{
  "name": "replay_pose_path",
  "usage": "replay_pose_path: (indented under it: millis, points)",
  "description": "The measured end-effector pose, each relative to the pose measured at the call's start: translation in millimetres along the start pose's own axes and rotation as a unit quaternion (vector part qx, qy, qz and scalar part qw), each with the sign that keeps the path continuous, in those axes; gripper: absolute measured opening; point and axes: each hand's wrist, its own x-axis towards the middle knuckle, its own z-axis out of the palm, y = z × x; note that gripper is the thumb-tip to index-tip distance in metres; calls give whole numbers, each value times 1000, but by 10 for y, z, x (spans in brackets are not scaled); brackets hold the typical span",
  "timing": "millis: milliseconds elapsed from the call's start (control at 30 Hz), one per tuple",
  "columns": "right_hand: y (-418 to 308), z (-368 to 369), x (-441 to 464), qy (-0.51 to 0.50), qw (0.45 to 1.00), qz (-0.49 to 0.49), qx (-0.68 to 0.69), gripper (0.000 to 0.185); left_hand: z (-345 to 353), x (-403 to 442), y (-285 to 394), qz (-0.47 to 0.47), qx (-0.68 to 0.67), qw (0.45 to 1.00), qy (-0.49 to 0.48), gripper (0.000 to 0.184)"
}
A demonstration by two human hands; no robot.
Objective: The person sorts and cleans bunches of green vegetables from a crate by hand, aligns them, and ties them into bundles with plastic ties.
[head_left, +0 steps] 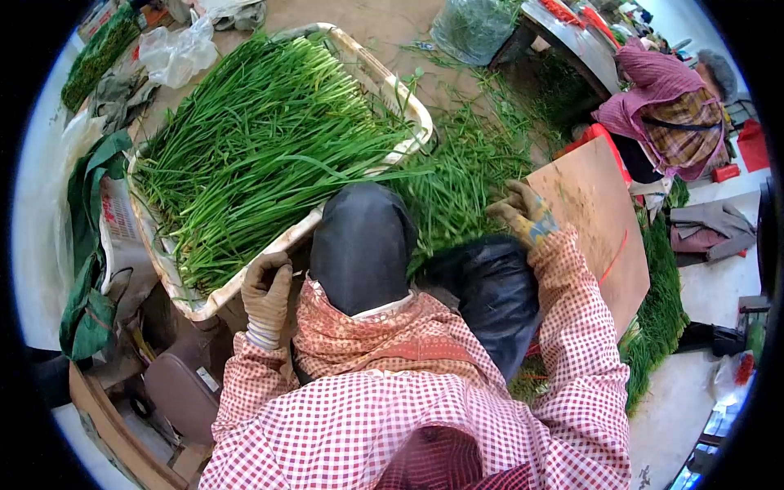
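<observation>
My left hand [267, 296], in a tan work glove, is by the near rim of a white plastic crate [302, 229], its fingers curled; what they hold, if anything, is too small to make out. Long green stalks with pale ends [269, 147] are heaped in the crate. On the other side, my right hand [523, 211], gloved in tan with a coloured cuff, has its fingers bent beside the upper left edge of a brown board [588, 220]. Loose green leaves [457, 196] lie scattered between the crate and that hand. Dark coverings are over my knees.
Another person [670, 114] in a checked top sits at the upper right, near a table [580, 49]. A pile of greens [661, 302] lies right of the board. A clear plastic bag [178, 53] is beyond the crate. A brown seat [181, 388] stands at the lower left.
</observation>
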Motion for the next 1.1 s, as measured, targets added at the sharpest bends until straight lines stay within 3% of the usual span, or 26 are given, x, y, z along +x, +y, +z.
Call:
replay_pose_path:
  millis: [33,67,100,167,233,300,433,533,700,767,800,833,900,933,1000,1100]
  points:
    - [-15,-15,-125,-15,997,-29,70,56,40,3,8,18,15,1000,-2,14]
    - [-48,-41,-330,55,998,-27,12,53,99,30,29,20,15,1000,-6,14]
    - [-41,-63,-455,61,998,-27,14,53,164,67,57,22,18,999,-16,15]
    - [-10,-125,-703,141,986,66,-57,51,190,82,54,33,23,999,-33,15]
    - [-121,-173,-826,153,985,68,-42,49,228,148,-21,48,2,997,-55,16]
    - [-212,-219,-803,138,979,140,54,49,268,133,96,73,43,995,-61,16]
    - [-75,-309,-598,165,985,41,-11,47,184,32,-136,76,61,993,-61,17]
    - [78,-242,-698,169,981,58,72,47,175,-97,-203,-8,86,995,-43,19]
    - [440,-242,-934,193,973,19,127,44,319,8,-202,37,124,989,-74,18]
    - [431,-291,-944,212,970,36,114,42,396,35,-52,-1,142,986,-91,17]
    - [418,-292,-958,220,969,45,105,41,429,12,15,-46,63,993,-91,16]
    - [395,-299,-938,218,970,41,104,41,420,-5,-62,-45,60,993,-87,16]
    - [296,-280,-803,216,971,28,98,41,354,40,-261,46,69,992,-96,15]
    - [74,-287,-773,195,978,30,73,39,435,1,-107,84,122,984,-101,16]
    - [17,-223,-639,156,984,0,91,38,445,-41,-51,6,160,980,-120,17]
    - [144,-56,-235,91,992,-57,66,38,437,-36,-188,34,146,982,-117,17]
